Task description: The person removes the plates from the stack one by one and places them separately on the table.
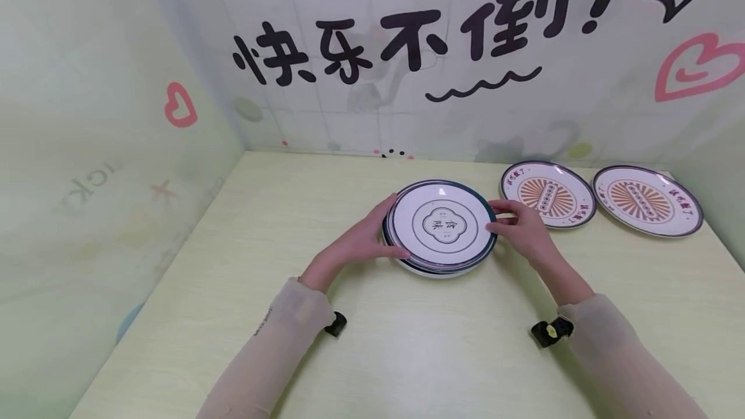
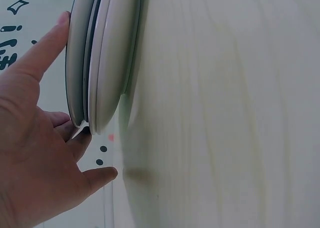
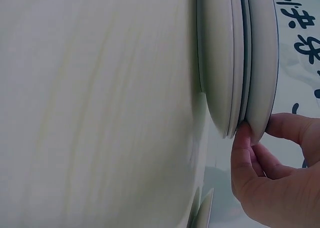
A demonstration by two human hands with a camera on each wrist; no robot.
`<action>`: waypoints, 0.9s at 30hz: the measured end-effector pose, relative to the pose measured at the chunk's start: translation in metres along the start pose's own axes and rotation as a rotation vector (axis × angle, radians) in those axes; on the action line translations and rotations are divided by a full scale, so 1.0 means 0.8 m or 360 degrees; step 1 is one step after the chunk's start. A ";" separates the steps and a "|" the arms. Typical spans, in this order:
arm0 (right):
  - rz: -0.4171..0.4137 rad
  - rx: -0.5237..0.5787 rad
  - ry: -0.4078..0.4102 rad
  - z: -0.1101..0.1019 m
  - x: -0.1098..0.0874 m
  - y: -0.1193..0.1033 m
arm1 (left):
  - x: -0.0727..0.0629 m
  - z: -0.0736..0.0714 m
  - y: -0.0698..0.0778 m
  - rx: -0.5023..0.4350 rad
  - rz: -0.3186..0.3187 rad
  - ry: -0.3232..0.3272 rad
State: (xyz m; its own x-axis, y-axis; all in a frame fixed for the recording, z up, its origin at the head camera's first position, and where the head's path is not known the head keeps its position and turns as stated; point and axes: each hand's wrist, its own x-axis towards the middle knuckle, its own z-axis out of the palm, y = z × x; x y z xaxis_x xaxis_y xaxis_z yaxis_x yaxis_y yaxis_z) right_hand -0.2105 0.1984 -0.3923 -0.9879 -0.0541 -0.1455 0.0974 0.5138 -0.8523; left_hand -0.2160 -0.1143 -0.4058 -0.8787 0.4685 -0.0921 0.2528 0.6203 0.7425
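A stack of round plates [image 1: 431, 270] sits in the middle of the table. Its top plate [image 1: 442, 212] is white with dark rim lines and a framed emblem with characters. My right hand [image 1: 524, 231] pinches the right rim of that top plate; in the right wrist view the thumb is above it and fingertips [image 3: 243, 130] reach under its edge. On the other side my left hand [image 1: 369, 235] rests against the stack, thumb and fingers spread along the rim. The left wrist view shows the plates [image 2: 100, 62] edge-on, with one finger standing free of them.
Two white plates with orange sunburst prints lie at the back right, a nearer-in one [image 1: 559, 199] and an outer one [image 1: 648, 202]. A printed wall [image 1: 349, 115] closes off the back of the pale table [image 1: 419, 354], and further panels stand at both sides.
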 end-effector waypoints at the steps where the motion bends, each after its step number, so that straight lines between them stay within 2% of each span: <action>1: 0.0001 -0.0003 -0.0001 0.000 0.000 0.000 | 0.000 0.000 0.000 0.0000 0.0000 0.0000; 17: -0.0088 -0.0115 -0.0034 -0.003 0.004 -0.002 | -0.001 0.000 0.001 0.0001 0.0003 0.0003; 27: -0.0081 -0.0309 -0.0021 -0.002 0.003 -0.010 | -0.002 0.000 0.003 0.0001 0.0000 0.0001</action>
State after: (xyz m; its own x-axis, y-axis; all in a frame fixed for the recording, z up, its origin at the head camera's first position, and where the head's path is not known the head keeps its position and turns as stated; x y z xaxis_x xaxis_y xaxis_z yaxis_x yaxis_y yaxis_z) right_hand -0.2138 0.1957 -0.3846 -0.9891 -0.0949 -0.1123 0.0209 0.6655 -0.7461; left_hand -0.2143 -0.1134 -0.4035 -0.8791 0.4677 -0.0918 0.2528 0.6207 0.7422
